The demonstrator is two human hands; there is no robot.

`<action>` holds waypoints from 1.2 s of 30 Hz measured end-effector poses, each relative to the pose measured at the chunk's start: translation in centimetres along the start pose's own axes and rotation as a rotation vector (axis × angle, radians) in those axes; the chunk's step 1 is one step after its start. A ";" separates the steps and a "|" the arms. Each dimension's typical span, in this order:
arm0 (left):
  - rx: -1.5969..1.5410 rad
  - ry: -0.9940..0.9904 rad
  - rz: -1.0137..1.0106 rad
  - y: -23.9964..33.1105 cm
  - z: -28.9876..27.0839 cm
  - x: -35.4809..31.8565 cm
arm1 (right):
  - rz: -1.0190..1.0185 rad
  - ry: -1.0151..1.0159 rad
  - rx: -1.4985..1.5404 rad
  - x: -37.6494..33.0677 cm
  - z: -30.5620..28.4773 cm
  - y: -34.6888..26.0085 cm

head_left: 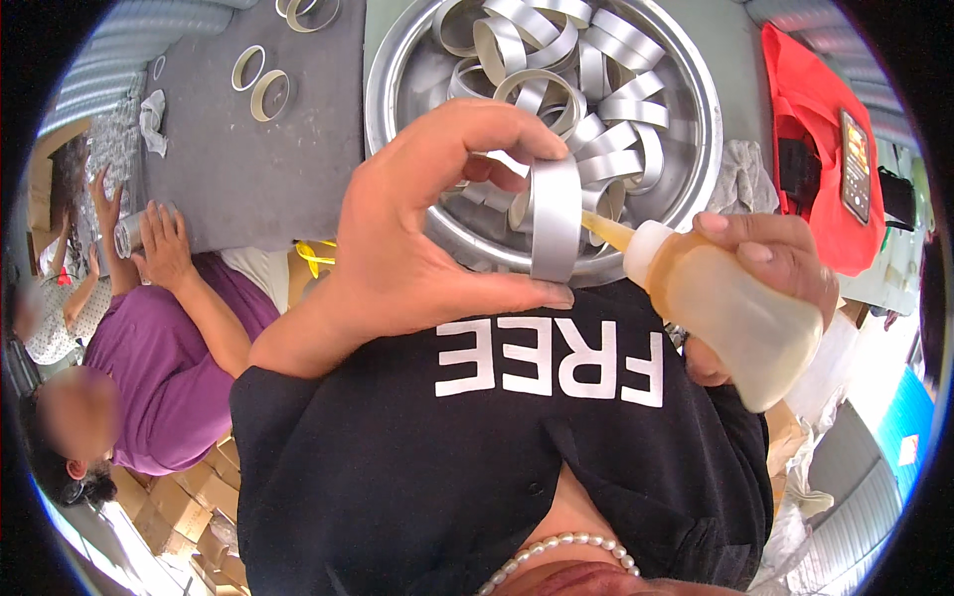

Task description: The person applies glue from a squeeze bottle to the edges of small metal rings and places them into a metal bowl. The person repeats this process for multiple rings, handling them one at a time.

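Observation:
My left hand (417, 219) pinches a silver metal ring (556, 221) between thumb and fingers, with the ring's outer band in view. In my right hand (770, 268) is a squeeze bottle (730, 308) with a white collar and a narrow yellowish nozzle, tilted so that the tip points left. The nozzle tip meets the ring's right edge in the picture; whether it touches cannot be made out. Behind the ring stands a round metal basin (708, 129) holding several loose silver rings (621, 42).
Several more rings (270, 96) lie on the grey tabletop (199, 179) to the left. A co-worker in purple (169, 368) sits there, hands on the table edge. On the right are a red bag (820, 149), a phone (855, 167) and a grey cloth (745, 184).

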State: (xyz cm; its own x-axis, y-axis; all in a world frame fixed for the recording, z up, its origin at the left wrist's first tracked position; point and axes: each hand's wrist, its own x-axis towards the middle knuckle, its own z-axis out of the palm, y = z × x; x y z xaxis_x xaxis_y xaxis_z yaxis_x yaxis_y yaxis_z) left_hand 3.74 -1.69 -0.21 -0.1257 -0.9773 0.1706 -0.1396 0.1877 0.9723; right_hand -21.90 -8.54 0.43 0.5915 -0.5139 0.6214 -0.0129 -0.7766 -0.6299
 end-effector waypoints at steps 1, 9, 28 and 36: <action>0.056 -0.022 0.056 0.1 -0.2 0.3 | 0.017 0.033 0.002 -0.2 0.1 0.3; 0.373 -0.097 0.502 -0.2 -0.1 1.3 | 0.515 0.316 0.270 0.6 1.4 0.1; 0.384 0.065 0.498 -1.3 -0.9 0.4 | 1.089 0.546 1.481 0.0 4.1 3.2; 1.184 0.523 -0.005 -3.5 -10.0 -1.6 | 0.822 0.657 1.506 -2.2 1.9 6.7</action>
State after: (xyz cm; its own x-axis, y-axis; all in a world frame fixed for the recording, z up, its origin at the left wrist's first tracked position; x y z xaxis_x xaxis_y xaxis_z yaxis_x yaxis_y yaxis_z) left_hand 14.28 -1.82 -2.28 0.2363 -0.8500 0.4708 -0.9522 -0.1061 0.2864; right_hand -21.74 -11.87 -6.05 0.4320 -0.8802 -0.1966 0.7654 0.4731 -0.4364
